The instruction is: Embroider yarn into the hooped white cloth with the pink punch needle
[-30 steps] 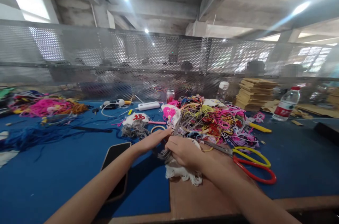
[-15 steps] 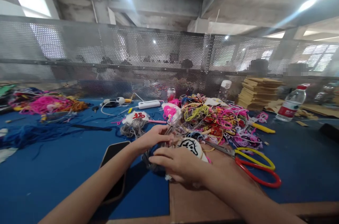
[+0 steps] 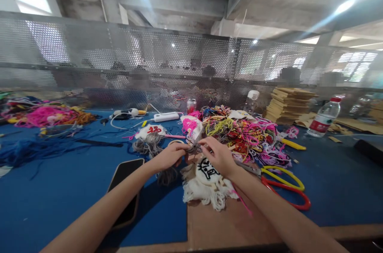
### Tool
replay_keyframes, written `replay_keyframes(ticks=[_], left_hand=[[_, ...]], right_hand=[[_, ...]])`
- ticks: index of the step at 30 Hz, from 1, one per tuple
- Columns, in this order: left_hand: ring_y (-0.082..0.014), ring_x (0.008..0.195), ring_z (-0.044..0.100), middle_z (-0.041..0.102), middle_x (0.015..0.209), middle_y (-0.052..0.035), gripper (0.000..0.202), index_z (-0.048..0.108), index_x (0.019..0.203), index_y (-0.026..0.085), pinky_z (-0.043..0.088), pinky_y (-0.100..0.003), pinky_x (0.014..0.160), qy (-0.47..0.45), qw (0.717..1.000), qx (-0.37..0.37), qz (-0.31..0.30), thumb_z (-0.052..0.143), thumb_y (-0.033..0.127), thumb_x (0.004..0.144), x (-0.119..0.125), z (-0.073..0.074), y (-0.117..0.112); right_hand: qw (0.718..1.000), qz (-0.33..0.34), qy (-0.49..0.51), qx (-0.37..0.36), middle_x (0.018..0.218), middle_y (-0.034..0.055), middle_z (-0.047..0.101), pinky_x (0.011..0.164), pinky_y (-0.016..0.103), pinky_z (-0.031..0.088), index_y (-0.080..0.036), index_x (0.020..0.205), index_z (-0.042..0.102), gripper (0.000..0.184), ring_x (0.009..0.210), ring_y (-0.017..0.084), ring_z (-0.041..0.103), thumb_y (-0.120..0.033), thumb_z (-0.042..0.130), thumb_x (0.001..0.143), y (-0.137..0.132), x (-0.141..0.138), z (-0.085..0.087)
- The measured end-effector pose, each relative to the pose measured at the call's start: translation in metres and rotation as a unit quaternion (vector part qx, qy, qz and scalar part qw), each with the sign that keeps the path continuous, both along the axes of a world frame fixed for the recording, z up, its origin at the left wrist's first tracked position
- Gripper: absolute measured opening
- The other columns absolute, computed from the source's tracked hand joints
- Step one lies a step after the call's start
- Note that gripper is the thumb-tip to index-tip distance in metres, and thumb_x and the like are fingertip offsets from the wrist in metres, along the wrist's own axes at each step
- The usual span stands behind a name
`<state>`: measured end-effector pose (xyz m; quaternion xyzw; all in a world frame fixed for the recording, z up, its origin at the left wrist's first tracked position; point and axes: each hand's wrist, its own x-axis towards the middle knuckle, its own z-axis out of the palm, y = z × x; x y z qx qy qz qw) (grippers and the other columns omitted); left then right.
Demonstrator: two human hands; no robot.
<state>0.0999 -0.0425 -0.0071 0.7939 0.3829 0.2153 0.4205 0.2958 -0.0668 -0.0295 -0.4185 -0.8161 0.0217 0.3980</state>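
Observation:
My left hand (image 3: 172,155) is closed, fingertips pinched on strands of grey yarn (image 3: 195,148). More of that grey yarn dangles beneath the hand. On the other end of the strands, my right hand (image 3: 220,156) has its thumb and fingers pinched together as well. Just below the hands lies a white embroidered piece (image 3: 206,171) with a black line design, a white yarn fringe (image 3: 217,198) and a pink strand. Large scissors (image 3: 283,179) with one yellow and one red handle lie by my right forearm, their blades partly hidden.
A phone (image 3: 127,193) lies under my left forearm. Behind the hands are a tangled yarn heap (image 3: 248,133), a white piece with a red character (image 3: 151,130) and a drink can (image 3: 191,105). Paper stacks (image 3: 289,105) and a water bottle (image 3: 324,117) stand right; blue yarn (image 3: 38,147) lies left.
Both hands have risen away from the embroidered piece, uncovering its white fringe. My right hand has moved up and right, and the grey yarn now stretches between the hands.

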Motion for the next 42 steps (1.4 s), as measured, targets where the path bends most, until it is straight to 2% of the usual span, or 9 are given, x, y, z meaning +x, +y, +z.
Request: replay_keyframes(ticks=[4,7,15,21,26,30,38,42], left_hand=[[-0.0138,0.072,0.054,0.063,0.076,-0.0023,0.03,0.063,0.086,0.015,0.04,-0.024,0.069,0.091,0.978,0.184,-0.018,0.035,0.011,0.074,-0.003,-0.006,-0.001],[-0.0156,0.085,0.055,0.065,0.095,-0.0032,0.036,0.061,0.1,0.019,0.04,-0.026,0.076,0.147,0.96,0.236,-0.025,0.035,0.012,0.076,-0.004,-0.008,-0.002],[-0.016,0.087,0.056,0.062,0.097,-0.0035,0.039,0.061,0.102,0.023,0.04,-0.026,0.076,0.227,0.933,0.274,-0.052,0.033,0.011,0.077,0.0,-0.004,-0.007],[-0.0177,0.083,0.055,0.061,0.099,-0.0049,0.039,0.061,0.103,0.024,0.039,-0.027,0.072,0.226,0.928,0.292,-0.051,0.034,0.012,0.078,0.0,-0.002,-0.009],[-0.0182,0.081,0.055,0.061,0.095,-0.0048,0.04,0.062,0.103,0.025,0.04,-0.027,0.069,0.227,0.925,0.303,-0.044,0.032,0.013,0.08,0.0,-0.001,-0.011],[-0.0185,0.081,0.056,0.061,0.098,-0.0051,0.04,0.062,0.103,0.026,0.04,-0.027,0.07,0.234,0.922,0.305,-0.04,0.032,0.012,0.08,0.001,-0.001,-0.012],[-0.0191,0.085,0.055,0.06,0.102,-0.006,0.04,0.061,0.106,0.025,0.041,-0.029,0.072,0.228,0.92,0.315,-0.046,0.034,0.012,0.079,-0.001,-0.003,-0.008],[-0.0198,0.088,0.055,0.061,0.099,-0.0068,0.039,0.061,0.105,0.023,0.041,-0.03,0.075,0.225,0.923,0.312,-0.027,0.034,0.013,0.079,-0.002,-0.003,-0.006]], right_hand=[[0.999,0.029,-0.019,-0.021,0.095,0.0033,0.06,0.071,0.023,0.041,-0.022,0.102,0.055,0.021,0.083,0.014,0.056,-0.023,0.04,0.087,-0.001,-0.004,-0.005],[0.999,0.034,-0.025,-0.023,0.097,0.003,0.06,0.074,0.024,0.041,-0.022,0.103,0.055,0.022,0.088,0.014,0.056,-0.02,0.042,0.085,-0.002,-0.004,-0.007],[0.998,0.047,-0.027,-0.014,0.095,0.0031,0.061,0.077,0.024,0.04,-0.021,0.099,0.057,0.02,0.09,0.014,0.056,-0.019,0.042,0.086,0.001,-0.002,-0.009],[0.999,0.017,0.001,-0.029,0.086,0.0023,0.06,0.067,0.023,0.04,-0.019,0.091,0.056,0.013,0.074,0.012,0.055,-0.022,0.045,0.084,0.0,-0.002,-0.008],[0.998,0.048,-0.026,-0.013,0.089,0.0031,0.059,0.07,0.023,0.039,-0.019,0.09,0.056,0.014,0.081,0.013,0.055,-0.017,0.043,0.084,-0.002,-0.003,-0.005],[0.998,0.047,-0.036,-0.019,0.087,0.0021,0.058,0.068,0.021,0.038,-0.019,0.088,0.055,0.013,0.078,0.012,0.054,-0.017,0.043,0.083,-0.003,-0.004,-0.004],[0.999,-0.013,-0.03,0.002,0.08,0.0004,0.056,0.063,0.021,0.037,-0.019,0.084,0.053,0.01,0.067,0.01,0.051,-0.019,0.043,0.082,-0.002,0.007,0.009],[0.999,-0.039,0.023,0.02,0.077,0.0006,0.056,0.062,0.022,0.038,-0.02,0.08,0.054,0.009,0.064,0.01,0.05,-0.02,0.045,0.08,0.004,0.018,0.02]])
